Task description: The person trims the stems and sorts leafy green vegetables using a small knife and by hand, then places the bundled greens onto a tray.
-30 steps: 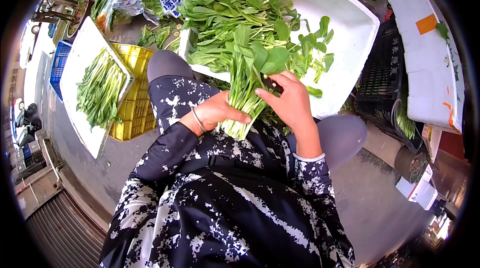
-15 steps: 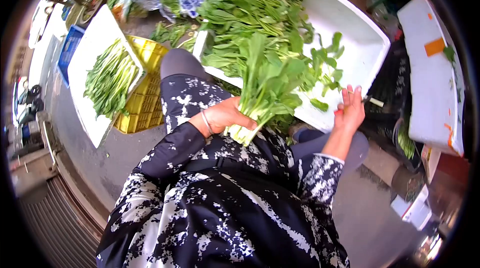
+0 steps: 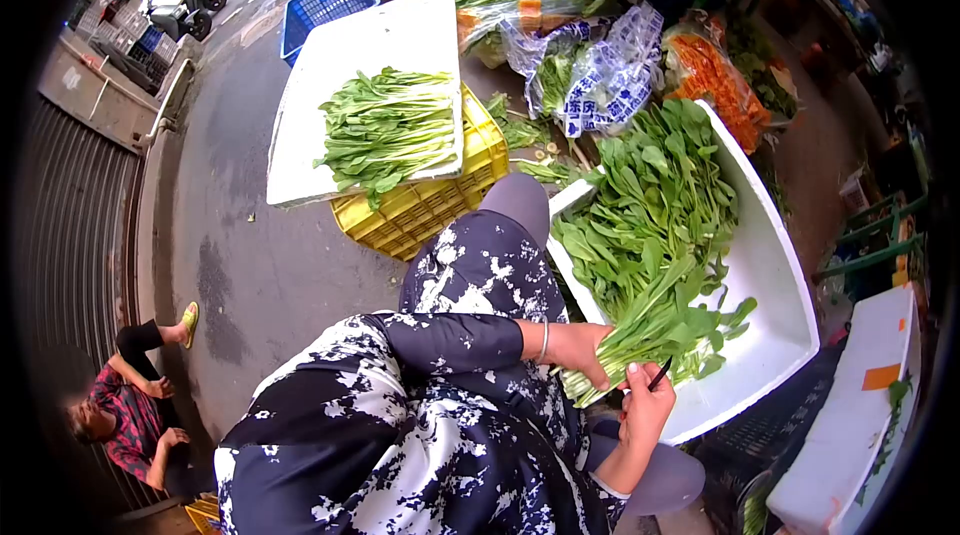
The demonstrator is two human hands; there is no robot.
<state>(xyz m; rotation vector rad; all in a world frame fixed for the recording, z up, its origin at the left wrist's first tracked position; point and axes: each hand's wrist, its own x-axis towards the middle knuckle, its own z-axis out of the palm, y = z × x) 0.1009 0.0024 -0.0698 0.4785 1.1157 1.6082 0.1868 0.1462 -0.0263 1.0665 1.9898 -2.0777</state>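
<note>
My left hand point(image 3: 578, 345) is wrapped around the stem end of a bunch of leafy greens point(image 3: 645, 320), its leaves pointing up and right over the white foam box point(image 3: 785, 325). Close by, my right hand point(image 3: 645, 413) is closed on what looks like a small dark knife point(image 3: 660, 373), of which only a short part shows. Its fingertips are at the cut stems, beside my left fingers. Loose greens point(image 3: 660, 190) fill the far left part of the box, against my knee.
On a yellow crate point(image 3: 425, 210), a white foam lid point(image 3: 310, 100) carries a row of bunched greens point(image 3: 390, 125). Bagged vegetables point(image 3: 610, 65) lie behind. A blue crate point(image 3: 325, 10) stands farther off. Another foam box point(image 3: 850, 415) is at right; a seated person point(image 3: 135, 420) is at left.
My view has swung left. My right hand, earlier held apart at the right, has come in to the stems in my left hand. The bunch now tilts to the right over the box.
</note>
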